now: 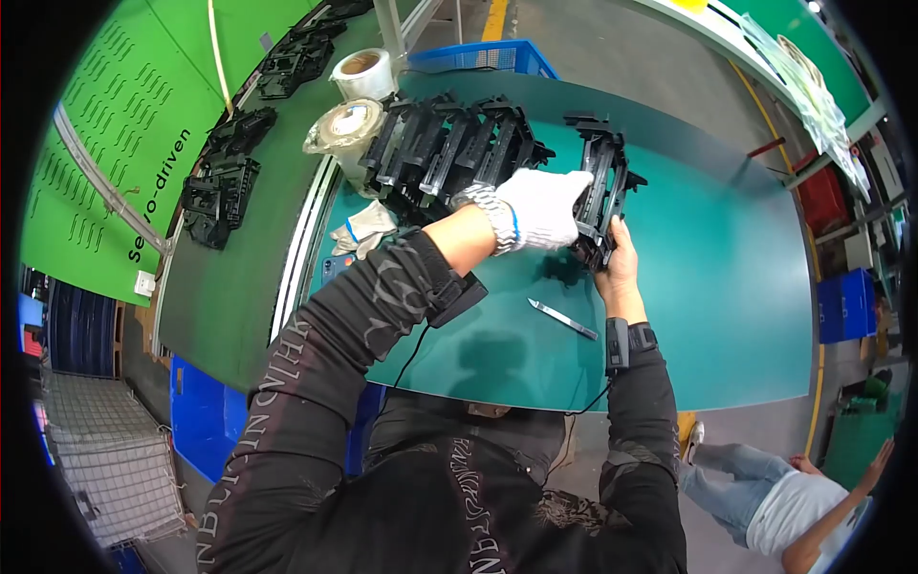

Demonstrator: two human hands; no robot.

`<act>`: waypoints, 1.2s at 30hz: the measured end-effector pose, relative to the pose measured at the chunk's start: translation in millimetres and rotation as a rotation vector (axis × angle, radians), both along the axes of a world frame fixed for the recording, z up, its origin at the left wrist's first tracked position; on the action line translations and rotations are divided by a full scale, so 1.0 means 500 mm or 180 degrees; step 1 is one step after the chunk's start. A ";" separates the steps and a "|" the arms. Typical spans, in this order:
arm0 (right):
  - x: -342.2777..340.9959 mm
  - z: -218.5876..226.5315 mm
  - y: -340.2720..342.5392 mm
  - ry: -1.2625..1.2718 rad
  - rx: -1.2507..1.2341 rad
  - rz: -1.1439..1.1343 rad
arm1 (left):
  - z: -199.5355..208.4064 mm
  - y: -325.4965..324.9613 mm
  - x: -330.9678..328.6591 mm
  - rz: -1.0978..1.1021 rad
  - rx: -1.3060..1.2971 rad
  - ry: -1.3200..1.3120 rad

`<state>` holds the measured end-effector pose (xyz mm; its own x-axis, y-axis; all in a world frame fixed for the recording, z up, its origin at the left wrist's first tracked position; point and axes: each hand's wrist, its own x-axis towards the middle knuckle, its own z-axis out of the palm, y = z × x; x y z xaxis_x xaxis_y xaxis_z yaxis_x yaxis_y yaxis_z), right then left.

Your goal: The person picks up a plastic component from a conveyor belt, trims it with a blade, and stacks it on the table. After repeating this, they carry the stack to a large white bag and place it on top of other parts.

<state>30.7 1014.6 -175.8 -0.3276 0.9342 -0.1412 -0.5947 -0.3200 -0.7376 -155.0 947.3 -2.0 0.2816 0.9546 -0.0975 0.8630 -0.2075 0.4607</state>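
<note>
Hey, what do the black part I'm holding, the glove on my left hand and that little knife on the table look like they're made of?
Black part: likely moulded plastic, matte, with ribs and cut-outs. Glove on the left hand: white knitted fabric, probably cotton, soft-looking, with a blue cuff edge. Knife: seems to be metal, thin and pale grey with a slight shine.

Bright overhead light, soft shadows, sharp centre, heavy fisheye edge distortion.
</note>
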 end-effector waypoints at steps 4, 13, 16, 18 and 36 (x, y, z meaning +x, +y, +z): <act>-0.073 -0.001 0.035 -0.0523 -0.0093 -0.0276 | -0.031 0.028 -0.024 0.0385 0.0468 0.0745; -0.116 0.018 0.086 -0.1416 -0.0175 0.0272 | -0.055 0.037 -0.083 0.0402 0.0969 0.1203; -0.116 0.039 0.074 -0.1400 -0.0116 0.0401 | -0.051 0.044 -0.086 0.0425 0.0939 0.1182; -0.111 0.039 0.076 -0.1339 -0.0064 0.0415 | -0.049 0.047 -0.090 0.0431 0.0929 0.1163; -0.141 -0.003 0.077 -0.2473 -0.0302 0.0127 | -0.088 0.028 -0.134 0.0540 0.1790 0.1315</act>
<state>-39.7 1053.0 -177.3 -0.1351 0.8963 -0.4224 0.0941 -0.4128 -0.9060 -221.9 961.4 -45.9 0.1712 0.9189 0.3555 0.9851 -0.1650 -0.0478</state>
